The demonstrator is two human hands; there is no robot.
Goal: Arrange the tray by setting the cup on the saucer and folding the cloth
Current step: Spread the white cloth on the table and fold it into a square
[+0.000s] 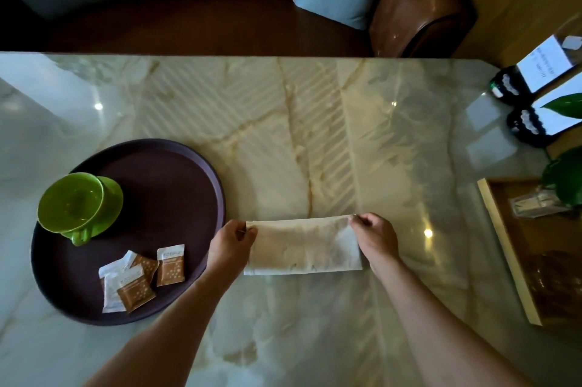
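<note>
The cloth [302, 246] lies on the table [315, 134] between the 2 hands, a pale strip already doubled, its near edge flat on the marble. The left hand [231, 243] pinches the far left corner and the right hand [374, 237] pinches the far right corner, each closed on the fabric between thumb and fingers. Held taut by both corners, the far edge stays straight, so it can likely be laid square over the near edge for the next fold.

Just left of the left hand sits the tray [176, 172]. On it, well left of that hand, the cup [71, 205] already rests on the saucer [110, 202], so that part looks done. Nearer the left wrist, several sachets [138, 279] lie on the tray. The cloth seems still to need folding and, probably, a place on the tray.
</note>
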